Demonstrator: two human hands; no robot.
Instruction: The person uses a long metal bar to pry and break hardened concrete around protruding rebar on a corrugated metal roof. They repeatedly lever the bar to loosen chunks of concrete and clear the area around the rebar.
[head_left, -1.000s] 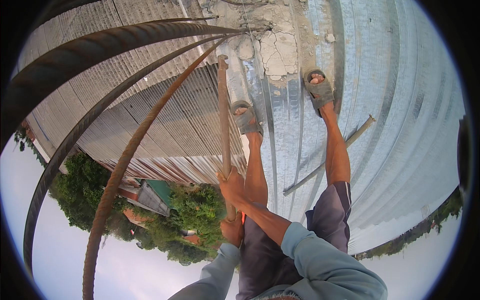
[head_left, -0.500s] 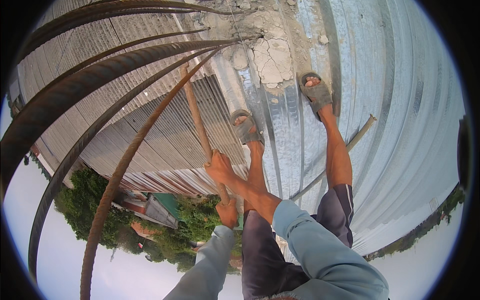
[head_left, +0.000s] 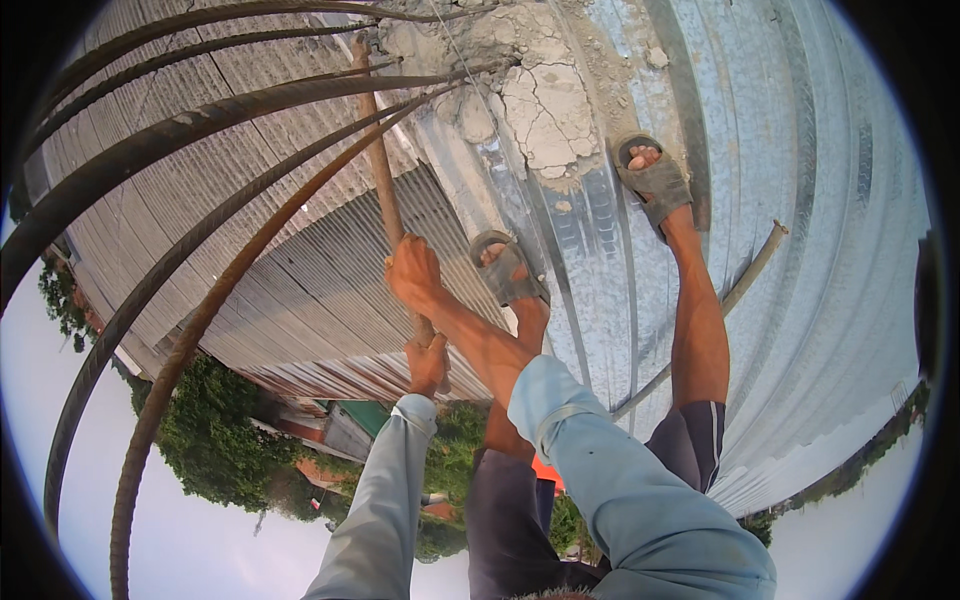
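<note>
Both my hands are wrapped round a long brown wooden handle point(head_left: 382, 180), one above the other. My right hand point(head_left: 413, 272) is closed on its middle. Below it, my left hand point(head_left: 427, 364) grips near the lower end. The handle slants up and slightly left, passing close to several bent rebars point(head_left: 235, 98); its upper end shows near the top of the view. I cannot make out a tool head there. Right of that end lies a patch of cracked concrete point(head_left: 545, 112), broken and dusty, from which the rebars seem to come.
My sandalled feet stand on a ribbed metal roof point(head_left: 810, 250), below the concrete. A thin pole point(head_left: 755, 265) lies on the sheets by my right leg. Grey corrugated roofing point(head_left: 300, 290) spreads to the left at a lower level, with trees point(head_left: 215, 420) beyond. A rusty rebar point(head_left: 200, 335) curves down the left side.
Both hands have moved up and a little left with the wooden handle. Its upper end now reaches higher, past more of the rebars. The whole view has shifted slightly.
</note>
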